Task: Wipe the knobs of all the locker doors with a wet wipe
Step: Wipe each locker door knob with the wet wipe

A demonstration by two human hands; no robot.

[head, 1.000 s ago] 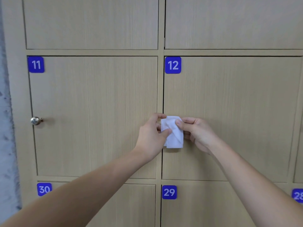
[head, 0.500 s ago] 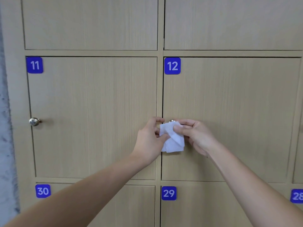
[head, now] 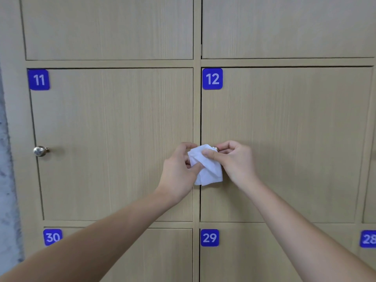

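Note:
A white wet wipe (head: pixel 207 166) is held in front of the left edge of locker door 12 (head: pixel 284 139). My left hand (head: pixel 179 171) pinches its left side with thumb and fingers. My right hand (head: pixel 236 159) pinches its right side, thumb on top. A sliver of door 12's metal knob (head: pixel 214 148) shows just above the wipe, between my right fingers; the rest is hidden. The round metal knob of door 11 (head: pixel 40 151) is bare at the door's left edge, far left of both hands.
Light wooden locker doors fill the view, marked by blue number plates 11 (head: pixel 38 79), 12 (head: pixel 212 78), 30 (head: pixel 52 237), 29 (head: pixel 209 237) and 28 (head: pixel 368 238). A grey wall (head: pixel 6 180) borders the lockers on the left.
The wipe has become more crumpled as both hands work it. The top of door 12's knob, hidden a second ago, now shows above the wipe.

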